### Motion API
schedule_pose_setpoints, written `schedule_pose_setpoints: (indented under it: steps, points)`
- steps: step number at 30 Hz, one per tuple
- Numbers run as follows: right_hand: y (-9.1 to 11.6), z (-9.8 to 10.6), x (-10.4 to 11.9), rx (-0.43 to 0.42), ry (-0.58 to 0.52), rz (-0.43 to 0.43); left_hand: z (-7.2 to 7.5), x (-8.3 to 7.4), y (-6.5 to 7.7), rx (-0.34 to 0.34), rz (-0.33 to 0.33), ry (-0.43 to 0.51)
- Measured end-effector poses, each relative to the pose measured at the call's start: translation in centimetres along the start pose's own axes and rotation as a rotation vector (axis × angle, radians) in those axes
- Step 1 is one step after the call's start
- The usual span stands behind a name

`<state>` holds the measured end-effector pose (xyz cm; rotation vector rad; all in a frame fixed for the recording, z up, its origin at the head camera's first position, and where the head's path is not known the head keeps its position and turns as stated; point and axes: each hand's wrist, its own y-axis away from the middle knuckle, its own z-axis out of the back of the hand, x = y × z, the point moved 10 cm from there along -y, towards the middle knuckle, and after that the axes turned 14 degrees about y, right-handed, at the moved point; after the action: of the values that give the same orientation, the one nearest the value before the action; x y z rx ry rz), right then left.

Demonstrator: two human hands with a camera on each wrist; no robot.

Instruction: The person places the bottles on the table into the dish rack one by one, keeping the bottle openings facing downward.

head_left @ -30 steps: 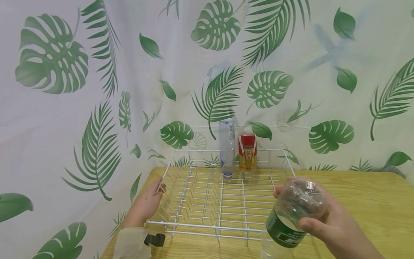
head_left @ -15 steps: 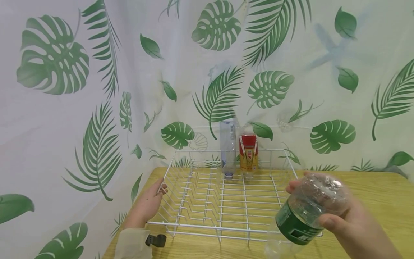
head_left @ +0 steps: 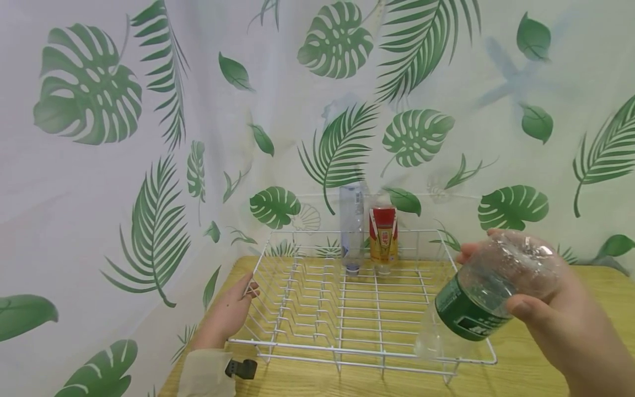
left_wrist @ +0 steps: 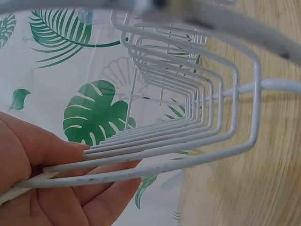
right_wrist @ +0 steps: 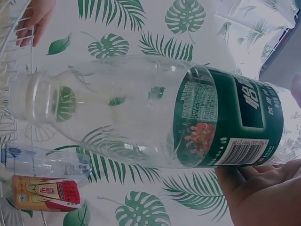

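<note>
A white wire dish rack (head_left: 377,353) stands on the wooden table. My left hand (head_left: 230,306) grips its left rim; in the left wrist view the thumb and fingers (left_wrist: 108,200) pinch the wires (left_wrist: 169,165). My right hand (head_left: 570,314) holds a clear plastic bottle (head_left: 501,270) with a green label around its base end. The bottle is tilted, base up to the right and open mouth down to the left, over the rack's right front. In the right wrist view the bottle (right_wrist: 127,113) looks see-through, with no cap on its neck.
At the rack's back stand a clear slim bottle (head_left: 352,226) and a bottle with a red and yellow label (head_left: 383,234), side by side. Wire dividers (head_left: 322,314) line the rack's left half. A leaf-print curtain (head_left: 278,127) hangs behind and on the left.
My right hand has moved right and up with the bottle, which now leans more towards horizontal. My left hand keeps its grip on the rack rim.
</note>
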<state>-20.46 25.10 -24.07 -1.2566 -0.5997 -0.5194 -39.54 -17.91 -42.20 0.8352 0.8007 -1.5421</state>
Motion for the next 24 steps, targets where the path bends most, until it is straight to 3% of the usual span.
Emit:
schedule_pose_setpoints:
  steps: [7, 11, 19, 24]
  points:
    - [-1.8, 1.1, -1.1, -0.053, 0.106, -0.194, -0.1, -0.2, 0.1, -0.003, -0.004, -0.001]
    - [-3.1, 2.4, -1.9, -0.087, 0.142, -0.184, 0.0, -0.2, 0.1, -0.007, 0.002, -0.005]
    - [-5.6, 5.2, -5.1, -0.151, 0.44, -0.309, 0.2, -0.3, 0.1, -0.008, -0.009, -0.009]
    - [-7.9, 5.5, -7.3, -0.154, 0.44, -0.349, 0.0, 0.1, 0.0, 0.0, -0.001, 0.01]
